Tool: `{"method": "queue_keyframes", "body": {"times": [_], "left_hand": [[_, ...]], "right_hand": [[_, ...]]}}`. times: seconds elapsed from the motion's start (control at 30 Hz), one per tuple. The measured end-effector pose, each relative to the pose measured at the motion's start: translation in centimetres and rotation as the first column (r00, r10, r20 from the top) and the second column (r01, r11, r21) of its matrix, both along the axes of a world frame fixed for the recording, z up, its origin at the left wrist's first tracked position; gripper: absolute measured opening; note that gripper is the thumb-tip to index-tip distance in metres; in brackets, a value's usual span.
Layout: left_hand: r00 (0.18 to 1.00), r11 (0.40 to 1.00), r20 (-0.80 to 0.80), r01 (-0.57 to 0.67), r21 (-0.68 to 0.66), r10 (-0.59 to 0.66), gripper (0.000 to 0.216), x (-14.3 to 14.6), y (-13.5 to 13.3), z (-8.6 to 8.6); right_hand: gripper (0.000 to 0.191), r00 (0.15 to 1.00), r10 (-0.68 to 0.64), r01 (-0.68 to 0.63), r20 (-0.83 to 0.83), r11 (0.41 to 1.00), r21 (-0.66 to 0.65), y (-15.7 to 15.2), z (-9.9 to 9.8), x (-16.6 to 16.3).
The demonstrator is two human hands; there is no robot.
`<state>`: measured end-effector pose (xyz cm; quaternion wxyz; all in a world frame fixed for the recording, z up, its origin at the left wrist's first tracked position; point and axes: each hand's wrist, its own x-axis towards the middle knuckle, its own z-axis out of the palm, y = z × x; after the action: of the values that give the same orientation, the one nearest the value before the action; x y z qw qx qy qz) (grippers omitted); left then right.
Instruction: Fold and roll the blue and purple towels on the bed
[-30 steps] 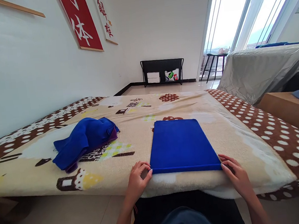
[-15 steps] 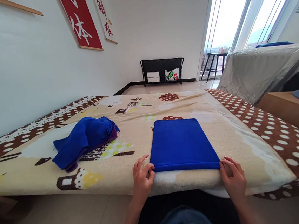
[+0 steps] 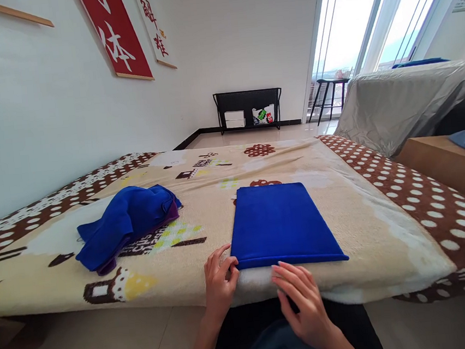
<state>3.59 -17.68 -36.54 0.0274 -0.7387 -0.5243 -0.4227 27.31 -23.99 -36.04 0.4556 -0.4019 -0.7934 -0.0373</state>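
Note:
A flat blue cloth (image 3: 280, 222) lies as a neat rectangle on the patterned blanket (image 3: 203, 210), with a narrow folded strip along its near edge. My left hand (image 3: 219, 279) pinches the cloth's near left corner between thumb and fingertips. Just below the middle of the near edge is my right hand (image 3: 301, 298), fingers stretched and thumb apart, holding nothing; whether its fingertips touch the edge I cannot tell. Farther left sits a crumpled pile of blue and purple cloths (image 3: 132, 220), apart from both hands.
The blanket's brown dotted border (image 3: 399, 197) runs along the right side. Beyond it stand a cardboard box (image 3: 441, 168) and a plastic-covered piece of furniture (image 3: 398, 98). A black rack (image 3: 247, 101) is against the far wall, and a stool (image 3: 329, 91) stands by the window.
My right hand has let go of the cloth's near right corner and moved left to the middle of the near edge, its fingers opening. My left hand keeps its pinch.

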Motion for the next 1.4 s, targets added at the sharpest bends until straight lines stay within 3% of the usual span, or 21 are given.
{"method": "queue_keyframes", "body": {"times": [0.07, 0.13, 0.3, 0.33, 0.4, 0.47, 0.53, 0.67, 0.87, 1.07, 1.4], "left_hand": [[1.0, 1.0, -0.01, 0.007, 0.003, -0.007, 0.019, -0.1, 0.2, -0.1], [1.0, 1.0, -0.022, 0.012, 0.004, -0.011, 0.019, -0.2, 0.2, 0.0], [0.995, 0.997, -0.085, -0.036, 0.069, 0.042, 0.021, 0.6, -1.0, 0.6], [0.994, 0.996, -0.11, -0.012, 0.083, 0.021, 0.023, 1.1, -1.5, 0.9], [0.976, 0.988, -0.174, 0.144, 0.056, -0.132, 0.029, 2.2, -2.8, 1.6], [0.916, 0.941, -0.221, 0.335, -0.042, -0.336, 0.039, 3.5, -3.8, 2.4], [0.862, 0.894, -0.238, 0.424, -0.148, -0.448, 0.055, 4.6, -4.3, 2.8], [0.829, 0.862, -0.259, 0.433, -0.263, -0.495, 0.085, 5.5, -4.0, 2.8], [0.865, 0.876, -0.213, 0.39, -0.284, -0.455, 0.092, 4.8, -3.3, 2.0], [0.874, 0.88, -0.216, 0.362, -0.307, -0.435, 0.09, 3.9, -3.1, 1.8], [0.899, 0.935, -0.272, 0.302, -0.186, -0.344, 0.064, 2.3, -2.3, 1.7]], "right_hand": [[0.054, 0.986, 0.059, -0.054, 0.153, 0.998, -0.037, 0.9, 0.1, -1.7], [0.056, 0.973, 0.04, -0.025, 0.229, 0.998, -0.065, 2.0, -0.2, -2.6], [0.06, 0.967, -0.015, 0.039, 0.255, 0.995, -0.091, 3.3, -1.4, -2.9], [0.06, 0.97, -0.012, 0.038, 0.245, 0.994, -0.099, 3.3, -1.6, -2.8], [0.06, 0.975, -0.005, 0.028, 0.22, 0.994, -0.104, 3.2, -1.8, -2.8], [0.059, 0.98, 0.002, 0.017, 0.201, 0.996, -0.092, 3.2, -1.8, -2.9], [0.06, 0.984, -0.003, 0.018, 0.18, 0.996, -0.083, 3.2, -1.9, -3.0], [0.068, 0.99, -0.014, 0.026, 0.14, 0.996, -0.08, 3.2, -2.1, -3.3], [0.065, 0.991, 0.012, 0.002, 0.136, 0.995, -0.102, 3.0, -1.8, -3.0], [0.064, 0.964, 0.107, -0.079, 0.244, 0.989, -0.122, 3.1, -1.1, -0.1], [0.054, 0.973, -0.19, 0.194, 0.133, 0.981, -0.019, 2.9, -4.6, 10.1]]}}
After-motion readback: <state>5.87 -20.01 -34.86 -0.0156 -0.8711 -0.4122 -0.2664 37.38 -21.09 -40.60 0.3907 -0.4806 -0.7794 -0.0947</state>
